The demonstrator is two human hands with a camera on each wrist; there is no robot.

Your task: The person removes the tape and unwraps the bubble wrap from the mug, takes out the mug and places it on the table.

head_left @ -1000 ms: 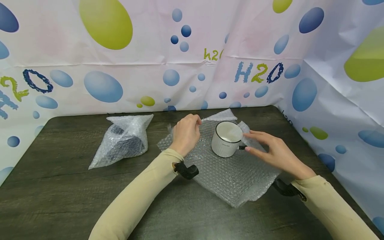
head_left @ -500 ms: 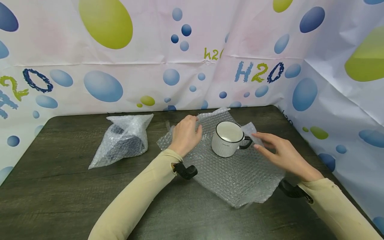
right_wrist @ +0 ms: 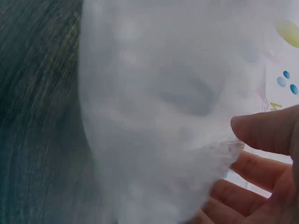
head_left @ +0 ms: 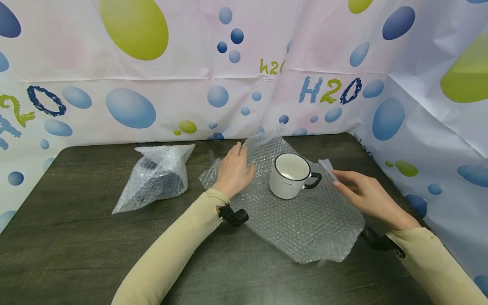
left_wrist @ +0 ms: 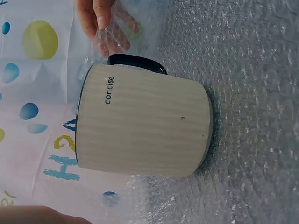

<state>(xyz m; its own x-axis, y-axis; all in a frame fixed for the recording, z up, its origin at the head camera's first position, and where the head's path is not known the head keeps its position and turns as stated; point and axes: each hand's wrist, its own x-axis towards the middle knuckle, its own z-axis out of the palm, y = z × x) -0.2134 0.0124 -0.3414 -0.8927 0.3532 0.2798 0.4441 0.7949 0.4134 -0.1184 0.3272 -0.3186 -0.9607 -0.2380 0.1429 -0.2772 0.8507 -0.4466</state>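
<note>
A white ribbed mug [head_left: 287, 176] with a black rim and black handle stands upright on a sheet of bubble wrap [head_left: 297, 228]. "concise" is printed on its side in the left wrist view. My right hand [head_left: 367, 197] pinches the sheet's right edge between thumb and fingers, beyond the mug's handle. In the right wrist view the raised wrap [right_wrist: 159, 140] fills the middle, its edge between thumb and fingertips. To the mug's left, my left hand [head_left: 234, 171] lies over the sheet with fingers extended. The wrap's far corner [head_left: 267, 137] stands up behind it.
A bundle in bubble wrap [head_left: 158, 182], dark inside, lies on the left of the dark wood table [head_left: 76, 250]. A white curtain [head_left: 190, 42] with blue and green spots hangs behind the table and along its right side.
My right hand has moved right, drawing the wrap's edge away from the mug and uncovering its handle. My left fingers have straightened from a curl, and the far corner has risen.
</note>
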